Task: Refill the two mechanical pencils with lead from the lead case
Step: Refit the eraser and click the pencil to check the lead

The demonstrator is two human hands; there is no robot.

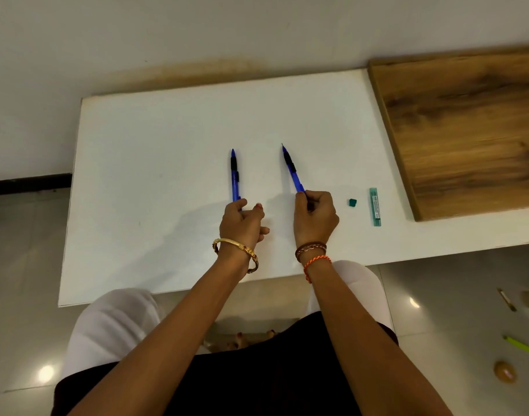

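Two blue mechanical pencils with black grips point away from me over the white table. My left hand grips the rear end of the left pencil, which lies straight. The rear end of the right pencil is in my right hand, and its tip leans to the left. To the right of that hand lies a slim green lead case, with its small green cap off and resting beside it.
A wooden board covers the table's far right. On the tiled floor at the right lie a green lighter-like item, a brown oval object and a thin stick. My knees sit under the table's near edge.
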